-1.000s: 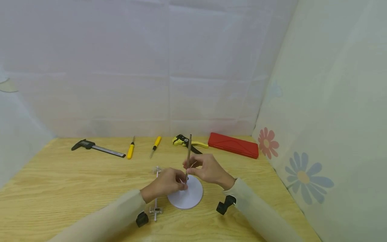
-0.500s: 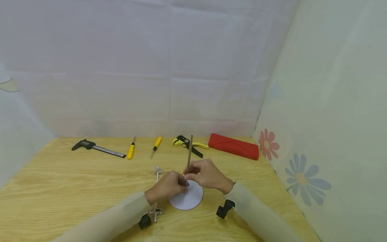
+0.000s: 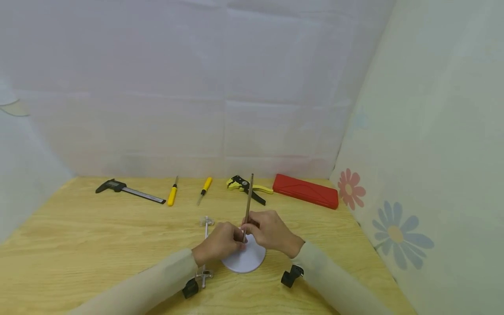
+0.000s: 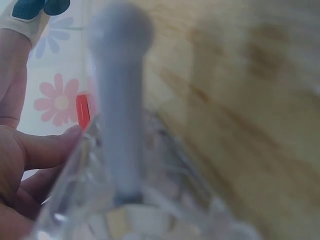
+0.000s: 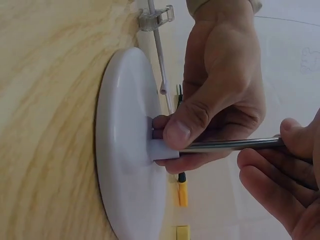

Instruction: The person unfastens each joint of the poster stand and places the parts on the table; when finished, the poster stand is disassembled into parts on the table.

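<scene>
My left hand (image 3: 221,242) pinches the collar (image 5: 164,150) on the disc (image 3: 245,263); above it, my right hand (image 3: 272,230) pinches the rod (image 3: 250,197).

Arranged like a small workshop, with caliper (image 3: 134,191), screwdrivers (image 3: 172,196) and wire stripper (image 3: 241,183) along the far edge of a wood-grain table (image 3: 98,245), beside flower-printed sheeting (image 3: 445,144) at right.

round base (image 3: 246,263): just plain white
rod (image 3: 249,199): kinda silvery-brown
desk (image 3: 118,236): yellowish wood grain
caliper (image 3: 115,185): black and grey
screwdrivers (image 3: 172,197): yellow plus black
long case (image 3: 305,191): straight-up red
flowery wall (image 3: 453,144): pale, red and blue blooms (image 3: 395,235)
</scene>
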